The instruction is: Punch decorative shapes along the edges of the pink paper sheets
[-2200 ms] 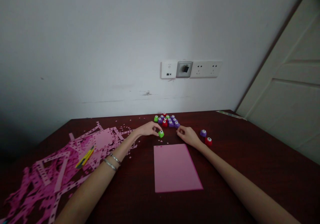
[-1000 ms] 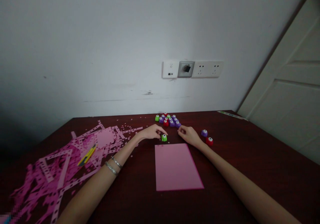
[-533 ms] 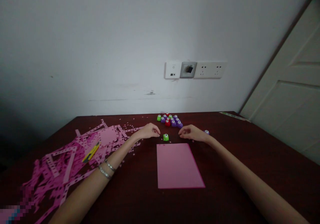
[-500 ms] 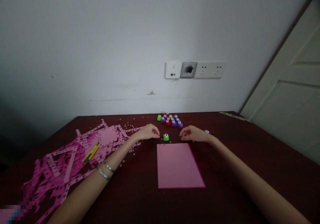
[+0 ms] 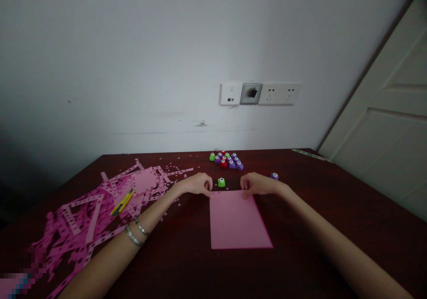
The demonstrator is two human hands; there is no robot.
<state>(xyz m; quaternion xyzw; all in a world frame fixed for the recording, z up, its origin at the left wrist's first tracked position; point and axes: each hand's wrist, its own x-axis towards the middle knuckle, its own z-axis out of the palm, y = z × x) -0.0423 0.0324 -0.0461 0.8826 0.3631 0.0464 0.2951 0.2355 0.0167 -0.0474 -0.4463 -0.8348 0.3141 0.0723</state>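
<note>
A pink paper sheet (image 5: pixel 236 221) lies flat on the dark wooden table (image 5: pixel 316 210) in front of me. My left hand (image 5: pixel 196 185), fingers curled, pinches the sheet's far left corner. My right hand (image 5: pixel 256 184), also curled, pinches its far right corner. Between the two hands, just beyond the sheet's far edge, stands a small green paper punch (image 5: pixel 221 182). A purple punch (image 5: pixel 274 176) sits just behind my right wrist. Two thin bracelets (image 5: pixel 135 234) circle my left forearm.
A cluster of several green, purple and red punches (image 5: pixel 227 160) stands near the wall. Punched pink paper strips and scraps (image 5: pixel 90 210) cover the table's left side, with a yellow utility knife (image 5: pixel 122 202) on them. Wall sockets (image 5: pixel 260 93) are above; a door (image 5: pixel 383 125) is at right.
My left hand let go of the green punch after sliding it toward the sheet. Both hands drew back from the punches to the sheet's far corners. The red punch is now hidden.
</note>
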